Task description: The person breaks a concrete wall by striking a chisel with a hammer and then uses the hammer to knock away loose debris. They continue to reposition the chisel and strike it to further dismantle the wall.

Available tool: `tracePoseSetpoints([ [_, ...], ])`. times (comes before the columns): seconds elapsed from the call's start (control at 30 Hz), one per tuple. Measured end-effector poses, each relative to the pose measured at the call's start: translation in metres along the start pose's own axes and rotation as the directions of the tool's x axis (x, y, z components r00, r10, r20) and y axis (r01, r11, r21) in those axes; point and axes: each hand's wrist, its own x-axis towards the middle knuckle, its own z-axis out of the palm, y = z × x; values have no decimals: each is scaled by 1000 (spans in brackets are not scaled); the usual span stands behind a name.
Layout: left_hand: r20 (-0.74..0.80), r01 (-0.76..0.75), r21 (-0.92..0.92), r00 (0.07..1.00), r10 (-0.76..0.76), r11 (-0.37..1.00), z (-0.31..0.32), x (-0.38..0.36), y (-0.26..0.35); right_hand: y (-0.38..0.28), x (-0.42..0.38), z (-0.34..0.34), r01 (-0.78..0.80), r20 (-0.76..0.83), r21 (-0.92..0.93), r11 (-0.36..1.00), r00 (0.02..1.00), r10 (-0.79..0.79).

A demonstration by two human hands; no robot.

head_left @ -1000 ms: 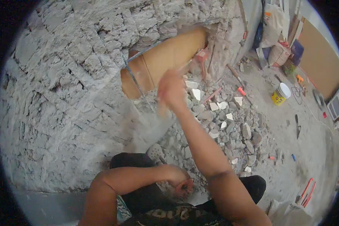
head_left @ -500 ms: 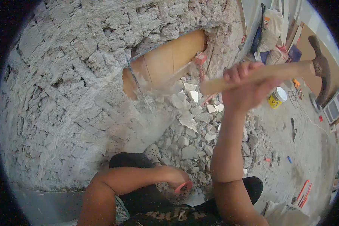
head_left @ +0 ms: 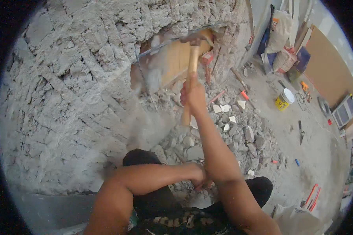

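My right hand (head_left: 194,96) is closed round the wooden handle of a hammer (head_left: 193,62). The hammer's long metal head is up in front of the opening (head_left: 176,62) in the rough, broken wall (head_left: 86,78), with a tan panel behind it. My left hand (head_left: 199,176) is low over the rubble (head_left: 251,137) between my knees, partly behind my right forearm. Its fingers are curled downward; what they hold is hidden. Dust hangs in front of the opening, and a thin metal bar (head_left: 142,74) crosses its left side.
Broken concrete and white tile pieces cover the floor by the wall. A red-handled tool (head_left: 244,95) lies on the rubble's far edge. Farther right stand a yellow-and-white bucket (head_left: 284,99), sacks (head_left: 283,58) and a leaning board (head_left: 328,68). A red-handled tool (head_left: 312,197) lies at lower right.
My right hand has swung the hammer left and forward, from the right side to the opening. My left hand has moved slightly up and right; the red piece seen at it earlier no longer shows.
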Motion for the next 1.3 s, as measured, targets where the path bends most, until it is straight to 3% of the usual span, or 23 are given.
tracePoseSetpoints([
  [0.2, 161, -97, 143, 984, 74, 985, 0, 21, 7, -35, -23, -50, 122, -138, 76, 990, 984, -110],
  [0.27, 139, -109, 166, 987, 86, 980, 10, 34, -5, -53, -39, -66, 220, -234, 53, 974, 951, -202],
  [0.33, 114, -121, 187, 988, 101, 975, 5, 32, -3, -71, -53, -87, 320, -358, 220, 921, 905, -229],
  [0.4, 33, -4, 149, 999, -1, 989, 0, 11, 13, -95, -70, -110, 654, -408, 214, 726, 735, -542],
  [0.43, 32, -3, 147, 999, -2, 989, -1, 3, 16, -111, -77, -131, 650, -223, 519, 556, 730, -646],
  [0.47, 3, -30, 119, 1000, 30, 992, 0, -5, 18, -138, -92, -128, 778, -360, 409, 477, 618, -699],
  [0.53, -18, -58, 93, 998, 60, 994, 2, -23, 19, -182, -103, -158, 907, -338, 377, 186, 321, -885],
  [0.6, -70, 9, 13, 998, -8, 1000, 8, -39, 18, -214, -112, -186, 927, -374, 372, -44, 106, -921],
  [0.7, -72, -74, -124, 995, 66, 989, 45, -31, -23, -217, -85, -201, 964, -521, 237, -119, 22, -854],
  [0.73, -72, -73, -127, 995, 64, 989, 44, -33, -21, -198, -51, -187, 998, -641, 2, -59, -45, -766],
  [0.77, -29, -12, -112, 1000, 9, 994, 40, -36, -15, -168, -23, -151, 986, -643, 165, 37, 136, -753],
  [0.8, 17, 48, -95, 999, -46, 994, 35, -38, -9, -119, 9, -96, 899, -545, 386, 207, 403, -735],
  [0.83, 23, 49, -99, 999, -47, 994, 24, -38, -1, -67, 38, -34, 772, -415, 461, 437, 623, -663],
  [0.87, 151, 124, -109, 983, -106, 986, 6, -36, 5, -24, 53, 25, 539, -226, 447, 714, 840, -493],
  [0.9, 282, 193, -110, 947, -155, 975, -2, -33, 10, -1, 55, 52, 218, -26, 405, 888, 973, -227],
  [0.93, 294, 193, -110, 943, -153, 975, 8, -29, 9, 16, 51, 51, 65, 52, 374, 925, 995, -91],
  [1.0, 69, 136, -253, 990, -123, 958, 11, -17, -11, 11, 27, 24, -35, 84, 319, 947, 996, 9],
  [1.03, 74, 133, -272, 990, -117, 953, 17, -17, -7, 7, 13, 6, -99, 114, 273, 957, 991, 70],
  [1.13, 48, 62, 50, 997, -65, 997, 10, -19, 4, -1, -16, -46, -61, 7, 288, 956, 998, 61],
  [1.17, 48, 64, 50, 997, -67, 997, 6, -24, 11, -7, -19, -65, -19, -24, 318, 948, 999, 28],
  [1.2, 54, 96, 76, 993, -100, 993, -1, -31, 20, -15, -23, -80, 238, -229, 116, 964, 951, -207],
  [1.23, 65, 122, 95, 990, -128, 988, -2, -34, 24, -47, -37, -83, 318, -275, 281, 905, 931, -242],
  [1.3, 90, 97, -4, 991, -96, 995, 5, -34, 15, -90, -39, -101, 598, -362, 399, 695, 799, -480],
])
